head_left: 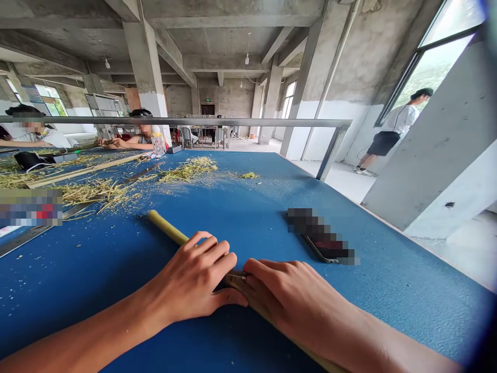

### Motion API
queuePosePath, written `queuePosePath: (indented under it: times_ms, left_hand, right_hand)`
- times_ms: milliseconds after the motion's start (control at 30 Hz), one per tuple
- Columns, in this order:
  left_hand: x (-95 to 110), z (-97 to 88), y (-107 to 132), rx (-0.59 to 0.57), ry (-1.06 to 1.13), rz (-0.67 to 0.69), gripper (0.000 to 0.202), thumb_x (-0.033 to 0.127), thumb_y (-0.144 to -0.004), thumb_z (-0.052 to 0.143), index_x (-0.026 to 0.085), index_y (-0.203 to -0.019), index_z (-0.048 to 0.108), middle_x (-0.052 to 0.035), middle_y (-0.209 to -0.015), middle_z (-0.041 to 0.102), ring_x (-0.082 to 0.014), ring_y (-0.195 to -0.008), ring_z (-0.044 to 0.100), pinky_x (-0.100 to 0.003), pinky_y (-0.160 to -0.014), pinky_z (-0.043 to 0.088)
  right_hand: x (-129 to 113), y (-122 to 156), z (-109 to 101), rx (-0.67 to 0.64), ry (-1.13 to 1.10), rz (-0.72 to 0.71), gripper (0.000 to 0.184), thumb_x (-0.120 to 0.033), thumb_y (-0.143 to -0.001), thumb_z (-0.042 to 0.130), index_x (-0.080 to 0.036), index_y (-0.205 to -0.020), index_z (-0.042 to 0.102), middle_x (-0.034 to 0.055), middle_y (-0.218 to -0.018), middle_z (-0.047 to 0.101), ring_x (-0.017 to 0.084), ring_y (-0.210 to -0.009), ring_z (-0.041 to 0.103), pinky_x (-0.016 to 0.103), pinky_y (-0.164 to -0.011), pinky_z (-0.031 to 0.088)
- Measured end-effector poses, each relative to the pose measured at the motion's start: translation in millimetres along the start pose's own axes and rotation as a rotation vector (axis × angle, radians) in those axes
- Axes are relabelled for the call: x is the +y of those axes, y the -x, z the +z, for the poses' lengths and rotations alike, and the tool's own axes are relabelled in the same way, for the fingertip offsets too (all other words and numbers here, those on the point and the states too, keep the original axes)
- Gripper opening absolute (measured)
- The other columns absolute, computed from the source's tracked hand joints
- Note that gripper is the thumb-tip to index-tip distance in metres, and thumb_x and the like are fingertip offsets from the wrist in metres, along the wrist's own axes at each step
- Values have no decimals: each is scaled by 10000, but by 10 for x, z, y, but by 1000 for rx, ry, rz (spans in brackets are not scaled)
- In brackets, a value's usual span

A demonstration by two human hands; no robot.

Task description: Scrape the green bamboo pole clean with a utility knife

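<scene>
A yellow-green bamboo pole [167,229] lies slanted across the blue work table [373,290], running from mid-table down past my arms. My left hand [190,280] grips the pole from above, fingers curled over it. My right hand [287,300] also clasps it, close beside my left hand. Between my hands, a dark strip with a small metal glint [236,280] sits on the pole, partly hidden by my fingers. I cannot tell whether it is a blade or a split in the bamboo.
Piles of bamboo shavings [188,170] lie scattered up the table, near a long blade [143,172] and a thin wooden strip [85,171]. A blurred dark object [321,236] lies to the right. A metal rail [194,122] crosses the far side, where two seated co-workers [135,135] handle material.
</scene>
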State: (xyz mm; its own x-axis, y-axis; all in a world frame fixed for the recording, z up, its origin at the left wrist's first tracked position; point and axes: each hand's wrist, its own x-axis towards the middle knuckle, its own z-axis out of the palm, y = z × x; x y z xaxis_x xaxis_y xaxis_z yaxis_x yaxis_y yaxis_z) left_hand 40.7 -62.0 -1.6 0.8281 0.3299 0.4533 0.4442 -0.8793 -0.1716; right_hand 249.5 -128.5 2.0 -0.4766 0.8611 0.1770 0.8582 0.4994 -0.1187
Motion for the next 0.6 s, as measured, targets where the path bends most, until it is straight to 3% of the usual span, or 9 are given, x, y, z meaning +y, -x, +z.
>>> queuePosePath:
  times_ms: [200, 400, 600]
  left_hand:
    - [11, -3, 7, -9, -29, -6, 431, 586, -960, 492, 184, -807, 515, -14, -807, 559, -202, -740, 505, -367, -700, 320]
    - [13, -6, 1, 7, -50, 0, 498, 638, -967, 440, 188, -774, 530, -7, -766, 551, -195, -709, 492, -368, -699, 290]
    - [8, 10, 16, -33, -142, -131, 506, 664, -941, 462, 193, -778, 546, -25, -783, 585, -229, -727, 533, -387, -703, 291]
  right_hand:
    - [-3, 10, -106, -13, -27, 14, 235, -351, -1052, 408, -251, -875, 527, -18, -762, 616, 177, -608, 565, 327, -534, 233]
    - [16, 57, -211, -97, 9, 22, 178, -247, -1017, 455, -249, -855, 530, -17, -744, 603, 175, -585, 548, 330, -536, 196]
    - [34, -103, -212, -64, -16, 28, 201, -245, -1023, 449, -246, -833, 514, -23, -733, 612, 165, -592, 532, 324, -548, 206]
